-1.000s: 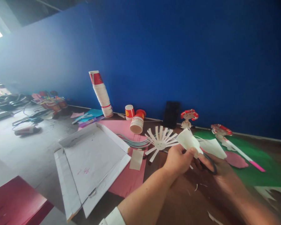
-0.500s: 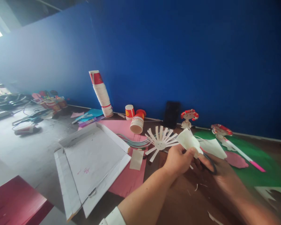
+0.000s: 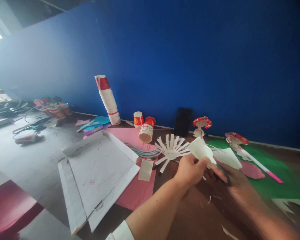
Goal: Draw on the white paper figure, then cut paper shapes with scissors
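My left hand (image 3: 192, 170) pinches a pale piece of paper (image 3: 199, 148) between thumb and fingers. Close beside it, my right hand (image 3: 231, 178) grips a pair of scissors (image 3: 224, 173) by its dark handles; the blades are mostly hidden by the paper and fingers. Just left of the paper lies a cut paper cup (image 3: 171, 154), its wall spread into white strips around a base with a drawn face. Behind my right hand rest another pale paper sheet (image 3: 228, 157) and a pink paper piece (image 3: 252, 170).
A white shallow box lid (image 3: 102, 173) lies left over pink paper (image 3: 137, 196). Stacked paper cups (image 3: 109, 101) lean near the blue wall, with a phone (image 3: 183, 122) and a paper figure (image 3: 201, 126) farther right. A pink-capped marker (image 3: 262, 165) crosses green paper (image 3: 285, 180). Scraps lie in front.
Both hands stay almost in place, with the paper and scissors shifted only slightly. At the lower left, the dark red surface has moved left and down, uncovering more floor.
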A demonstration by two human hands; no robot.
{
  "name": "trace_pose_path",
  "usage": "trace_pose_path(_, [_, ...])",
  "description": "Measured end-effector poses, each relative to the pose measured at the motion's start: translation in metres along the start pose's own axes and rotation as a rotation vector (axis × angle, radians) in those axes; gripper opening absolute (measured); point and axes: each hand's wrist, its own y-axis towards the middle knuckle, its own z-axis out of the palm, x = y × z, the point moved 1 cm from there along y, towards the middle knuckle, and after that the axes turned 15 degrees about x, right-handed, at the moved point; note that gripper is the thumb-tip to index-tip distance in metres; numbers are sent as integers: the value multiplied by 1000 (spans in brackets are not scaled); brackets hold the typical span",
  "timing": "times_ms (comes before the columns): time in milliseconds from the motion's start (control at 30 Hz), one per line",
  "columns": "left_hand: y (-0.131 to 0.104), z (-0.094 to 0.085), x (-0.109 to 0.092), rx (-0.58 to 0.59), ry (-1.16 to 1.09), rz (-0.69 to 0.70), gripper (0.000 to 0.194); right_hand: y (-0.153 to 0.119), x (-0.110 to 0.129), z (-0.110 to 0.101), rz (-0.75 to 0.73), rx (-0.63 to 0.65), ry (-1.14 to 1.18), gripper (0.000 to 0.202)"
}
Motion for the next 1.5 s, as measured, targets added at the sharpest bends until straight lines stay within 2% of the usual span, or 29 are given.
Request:
trace_pose_path(167, [0,2,0,0,-144,19,19,2,-1,0,18,17,92,45])
trace_pose_path(367, [1,-1,-4,-126,-311,51,11,2,3,0,32,-4,60,44])
trace_pose_path(467, [2,-3,-5,-151,-339,62,11,2,2,-1,45,1,52,46])
trace_pose_path(633, [2,-4,-3,-136,-326,54,12,2,1,-1,22,3,40,48])
trace_pose_path(833, [4,-3,2,-88,-334,68,16,2,0,-1,69,-26,55,52])
trace_pose_path(1133, [5,0,3,-36,-385,54,29,1,-17,0,35,-35,79,41])
trace_pose_path(1500, [7,0,8,-21,-391,120,32,1,-13,0,31,-3,-15,45])
